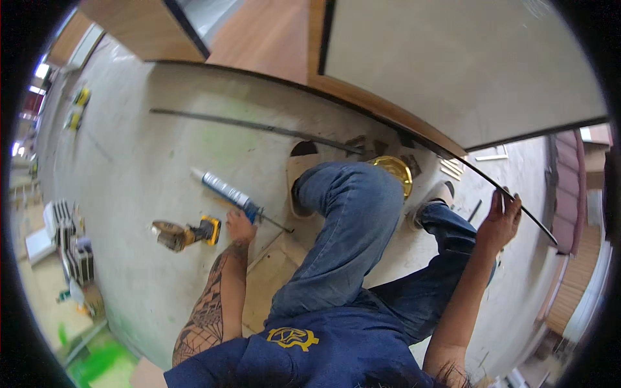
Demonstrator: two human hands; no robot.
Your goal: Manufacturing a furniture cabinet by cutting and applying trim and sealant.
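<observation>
My left hand is closed around the rear end of a caulking gun, which is loaded with a white and blue tube and points away to the left, low over the floor. Its fingers are partly hidden. Out to the right, my right hand pinches a long thin black strip between thumb and fingers. The strip slants from the lower edge of a wood-edged cabinet down toward the right. Beside my left hand lies a yellow and black cordless grinder with a worn disc.
A long dark metal strip lies on the floor ahead. A shiny gold round object sits behind my knee. Stacked striped pieces stand at far left, and a mauve padded seat is at far right.
</observation>
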